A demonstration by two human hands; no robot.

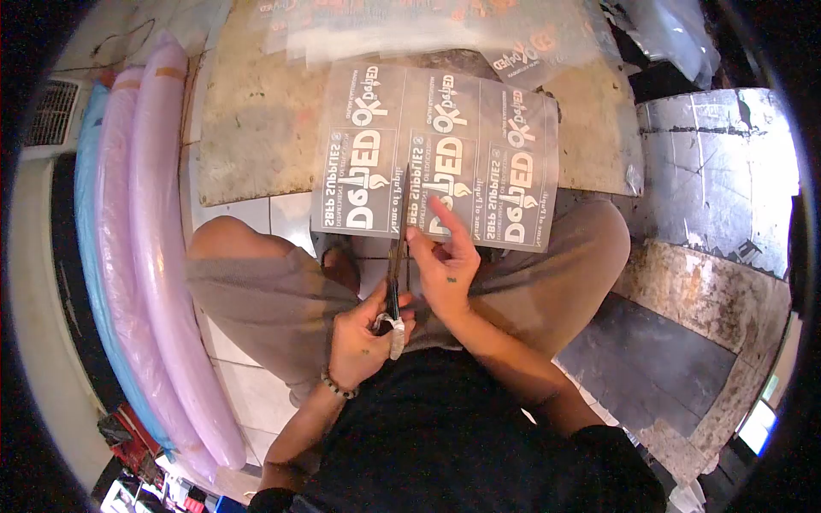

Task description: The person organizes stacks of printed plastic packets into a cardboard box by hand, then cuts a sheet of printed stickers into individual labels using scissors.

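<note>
My left hand (363,340) is closed around the handles of a pair of scissors (392,295). The scissor blades point away from me and meet the near edge of a translucent printed sheet (462,111) between two printed columns. White "DepED" and "SBFP SUPPLIES" lettering runs along the sheet. My right hand (446,261) pinches the sheet's near edge just right of the blades, thumb at the edge and index finger stretched over the print. The sheet hangs over the near edge of a worn board (256,128).
More printed clear sheets (410,26) lie on the far part of the board. Long rolls wrapped in pink plastic (162,214) and a blue roll (101,256) stretch along the left. A dark panel (654,363) lies at the right on tiles. My crossed legs flank the work.
</note>
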